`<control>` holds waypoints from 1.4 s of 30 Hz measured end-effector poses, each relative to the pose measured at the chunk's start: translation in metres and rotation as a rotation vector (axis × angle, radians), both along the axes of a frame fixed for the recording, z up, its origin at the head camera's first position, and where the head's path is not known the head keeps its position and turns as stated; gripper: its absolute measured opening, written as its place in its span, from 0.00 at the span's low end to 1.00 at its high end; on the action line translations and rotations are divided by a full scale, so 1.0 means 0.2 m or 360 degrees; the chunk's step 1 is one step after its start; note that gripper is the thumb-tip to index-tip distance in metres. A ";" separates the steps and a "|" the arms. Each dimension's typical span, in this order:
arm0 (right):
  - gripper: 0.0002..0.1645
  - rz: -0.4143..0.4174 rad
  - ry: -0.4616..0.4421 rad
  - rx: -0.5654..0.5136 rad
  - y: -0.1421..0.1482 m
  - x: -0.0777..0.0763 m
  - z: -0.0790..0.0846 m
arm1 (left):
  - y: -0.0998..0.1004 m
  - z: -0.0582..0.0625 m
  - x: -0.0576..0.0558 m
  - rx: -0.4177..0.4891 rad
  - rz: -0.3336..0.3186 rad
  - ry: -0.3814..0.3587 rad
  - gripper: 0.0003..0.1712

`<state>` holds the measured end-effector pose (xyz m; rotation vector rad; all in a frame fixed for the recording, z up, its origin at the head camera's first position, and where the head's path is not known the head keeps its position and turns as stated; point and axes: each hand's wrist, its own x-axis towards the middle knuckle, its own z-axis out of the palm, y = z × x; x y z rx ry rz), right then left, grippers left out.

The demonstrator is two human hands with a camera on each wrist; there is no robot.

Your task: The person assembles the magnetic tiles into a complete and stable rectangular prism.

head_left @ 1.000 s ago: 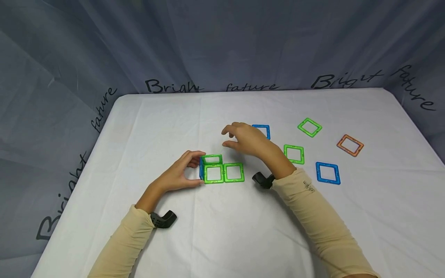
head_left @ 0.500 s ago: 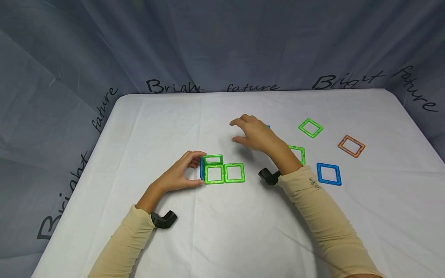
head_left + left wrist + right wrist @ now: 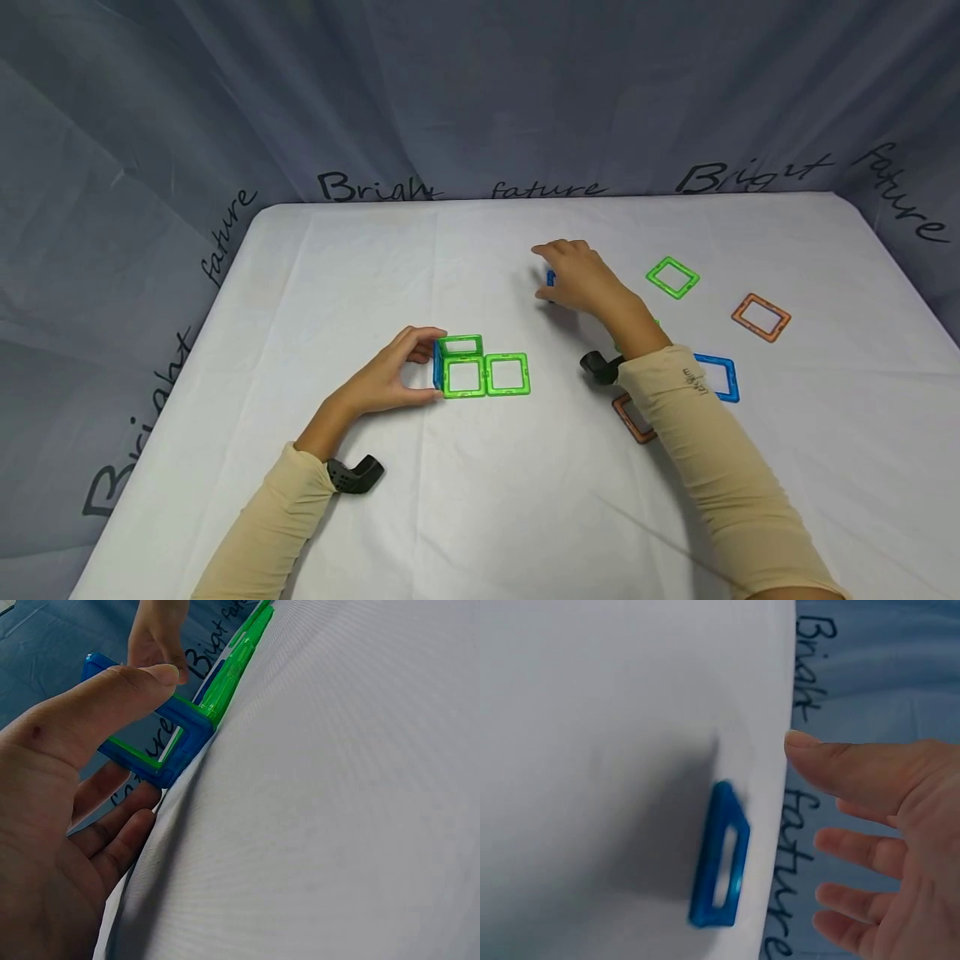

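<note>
- Fingers (image 3: 422, 395) of our left hand (image 3: 381, 377) pinched an upright blue tile (image 3: 437, 365) against joined green tiles (image 3: 486, 377); loosening could have toppled it.
- Farther, an orange tile (image 3: 777, 327) lay alone.
- Beyond, our right hand (image 3: 583, 279), loosely spread, holding nothing, partly hid a loose blue tile (image 3: 707, 862).
- Behind our surface (image 3: 465, 492) hung grey cloth (image 3: 480, 92).

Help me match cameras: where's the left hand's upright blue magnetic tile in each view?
Head: blue magnetic tile just below-left of centre, against the left hand.
Left wrist: tile upper left, partly behind thumb.
Right wrist: absent; blue tile there is another.
Landmark: black backdrop lettering, all views.
</note>
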<state>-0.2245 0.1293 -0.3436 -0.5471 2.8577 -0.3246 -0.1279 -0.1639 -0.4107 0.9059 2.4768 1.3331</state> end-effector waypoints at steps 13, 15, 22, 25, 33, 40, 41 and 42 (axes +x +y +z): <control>0.48 -0.0084 -0.0150 0.0126 0.09 -0.05 -0.08 | 0.02 0.01 0.01 -0.0055 0.0050 -0.0047 0.45; 0.48 -0.0092 -0.0169 0.0131 0.10 -0.06 -0.08 | 0.02 0.01 0.01 -0.0050 0.0047 -0.0049 0.45; 0.48 -0.0106 -0.0213 0.0143 0.12 -0.08 -0.10 | 0.01 0.01 0.01 -0.0023 0.0027 -0.0026 0.45; 0.47 -0.0105 -0.0226 0.0168 0.13 -0.08 -0.09 | 0.01 0.01 0.01 -0.0009 0.0008 -0.0005 0.44; 0.46 -0.0110 -0.0232 0.0198 0.13 -0.08 -0.09 | 0.05 0.17 0.06 -0.0059 0.0030 -0.0068 0.42; 0.46 -0.0112 -0.0226 0.0147 0.13 -0.07 -0.09 | 0.05 0.17 0.06 -0.0053 0.0023 -0.0044 0.42; 0.46 -0.0114 -0.0230 0.0142 0.13 -0.07 -0.09 | 0.05 0.17 0.06 -0.0053 0.0023 -0.0043 0.42; 0.47 -0.0116 -0.0232 0.0139 0.13 -0.06 -0.09 | 0.05 0.16 0.06 -0.0053 0.0024 -0.0042 0.42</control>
